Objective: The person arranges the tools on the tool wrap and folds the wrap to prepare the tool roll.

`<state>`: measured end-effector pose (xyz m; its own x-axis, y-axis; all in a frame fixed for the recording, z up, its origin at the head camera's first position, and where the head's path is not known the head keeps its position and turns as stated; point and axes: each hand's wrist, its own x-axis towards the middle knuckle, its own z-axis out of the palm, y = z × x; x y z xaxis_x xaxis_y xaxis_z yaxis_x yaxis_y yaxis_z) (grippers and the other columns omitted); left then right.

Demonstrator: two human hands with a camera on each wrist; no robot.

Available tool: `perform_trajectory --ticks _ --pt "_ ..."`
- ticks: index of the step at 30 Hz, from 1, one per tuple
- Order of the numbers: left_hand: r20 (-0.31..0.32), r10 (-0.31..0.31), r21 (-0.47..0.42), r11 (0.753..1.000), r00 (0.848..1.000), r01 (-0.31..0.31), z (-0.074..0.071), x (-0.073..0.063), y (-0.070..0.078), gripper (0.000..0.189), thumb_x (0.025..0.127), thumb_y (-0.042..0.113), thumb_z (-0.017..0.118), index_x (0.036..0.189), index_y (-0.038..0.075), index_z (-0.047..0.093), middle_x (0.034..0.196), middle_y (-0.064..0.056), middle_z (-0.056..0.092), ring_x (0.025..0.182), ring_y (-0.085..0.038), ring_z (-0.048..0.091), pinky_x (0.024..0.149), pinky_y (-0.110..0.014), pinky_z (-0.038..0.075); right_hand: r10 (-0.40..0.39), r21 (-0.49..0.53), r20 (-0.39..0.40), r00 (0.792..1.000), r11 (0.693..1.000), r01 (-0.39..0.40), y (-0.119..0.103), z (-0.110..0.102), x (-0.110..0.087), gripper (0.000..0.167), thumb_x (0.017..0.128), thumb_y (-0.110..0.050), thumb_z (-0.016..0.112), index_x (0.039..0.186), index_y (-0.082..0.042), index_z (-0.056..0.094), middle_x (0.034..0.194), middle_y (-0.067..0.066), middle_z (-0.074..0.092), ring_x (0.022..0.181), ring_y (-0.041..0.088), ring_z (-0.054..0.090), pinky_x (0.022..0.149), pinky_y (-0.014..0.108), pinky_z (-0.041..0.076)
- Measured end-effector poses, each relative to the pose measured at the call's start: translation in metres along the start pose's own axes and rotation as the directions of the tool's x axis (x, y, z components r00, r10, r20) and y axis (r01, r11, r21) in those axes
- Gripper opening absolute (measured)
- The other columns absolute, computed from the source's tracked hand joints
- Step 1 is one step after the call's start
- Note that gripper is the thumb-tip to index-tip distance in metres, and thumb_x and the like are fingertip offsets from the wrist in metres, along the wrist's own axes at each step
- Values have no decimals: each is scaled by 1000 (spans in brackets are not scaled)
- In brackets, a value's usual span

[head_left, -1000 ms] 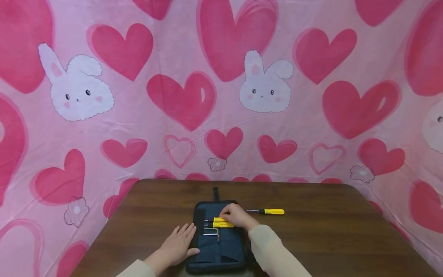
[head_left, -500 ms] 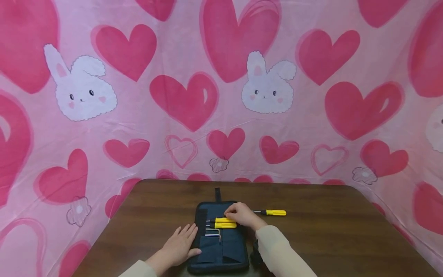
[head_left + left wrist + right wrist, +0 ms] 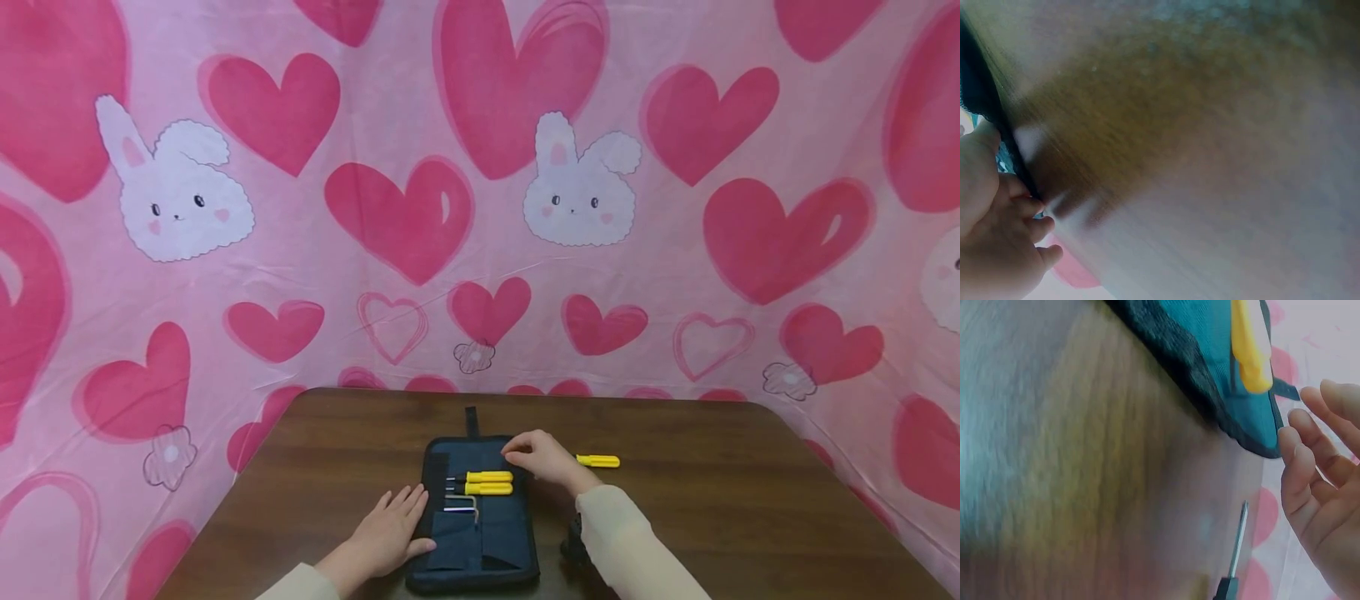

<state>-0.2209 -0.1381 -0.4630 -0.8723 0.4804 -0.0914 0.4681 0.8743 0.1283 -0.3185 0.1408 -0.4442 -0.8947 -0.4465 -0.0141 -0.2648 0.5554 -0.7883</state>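
Observation:
A dark blue fabric tool pouch [image 3: 457,542] lies unfolded on the table. Two yellow-handled screwdrivers [image 3: 489,483] sit side by side in its loops, with hex keys [image 3: 476,507] just below them. My left hand [image 3: 390,529] rests flat at the pouch's left edge, fingers straight. Over the pouch's upper right corner hovers my right hand [image 3: 547,458], fingers loosely bent and holding nothing. Another yellow-handled screwdriver [image 3: 598,461] lies on the table beyond the right wrist; its shaft is hidden in the head view, but the right wrist view shows the shaft [image 3: 1240,537].
A dark strap [image 3: 471,421] sticks out from the pouch's far edge. Beside the right sleeve a black object [image 3: 573,542] is partly hidden. The brown wooden table [image 3: 712,500] ends at a pink heart-patterned cloth [image 3: 487,250].
My right hand has drawn away from the upper screwdriver in the pouch, moving right toward the loose screwdriver and covering its shaft. The left hand stays at the pouch's edge.

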Motion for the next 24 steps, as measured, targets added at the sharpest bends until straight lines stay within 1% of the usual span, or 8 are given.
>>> perform_trajectory --ticks 5,9,13,16,19,24 --pt "9 -5 -4 1000 1000 5 1 1 -1 74 85 54 52 134 -2 45 137 -18 41 126 -34 37 100 -53 26 -16 0 -11 1000 1000 16 5 -10 -3 26 89 -27 62 107 -9 68 102 3 61 81 20 54 62 34 52" --pt "13 -7 -6 1000 1000 7 2 2 -2 75 85 54 52 134 -1 44 138 -17 41 126 -34 36 100 -53 26 -24 31 -32 999 999 25 5 -21 -6 29 88 -26 63 108 -7 67 102 4 62 79 21 53 60 33 51" --pt "14 -7 -11 1000 1000 7 1 1 -2 75 85 54 52 134 -1 44 138 -18 41 126 -34 36 101 -53 25 -43 68 -49 998 997 46 4 -33 -11 31 88 -25 64 111 -4 66 101 5 62 79 30 56 58 33 50" --pt "15 -8 -12 1000 1000 9 1 2 -1 75 85 54 53 134 -1 44 138 -18 41 126 -35 36 100 -53 25 -72 71 -62 995 995 77 6 -41 -15 33 88 -24 64 112 -2 64 102 8 63 76 36 57 56 33 50" --pt "16 -11 -13 1000 1000 11 0 2 -1 75 85 54 53 134 -1 44 138 -18 41 126 -35 36 101 -54 25 -78 72 -78 994 994 84 7 -49 -19 34 88 -23 64 113 0 63 106 10 62 75 37 56 56 34 51" --pt "22 -14 -8 1000 1000 14 0 2 0 75 85 55 53 135 -1 44 138 -17 41 126 -34 36 101 -53 25 -65 70 -87 994 995 71 15 -58 -23 33 89 -21 62 114 0 62 109 15 60 81 37 55 59 38 52"
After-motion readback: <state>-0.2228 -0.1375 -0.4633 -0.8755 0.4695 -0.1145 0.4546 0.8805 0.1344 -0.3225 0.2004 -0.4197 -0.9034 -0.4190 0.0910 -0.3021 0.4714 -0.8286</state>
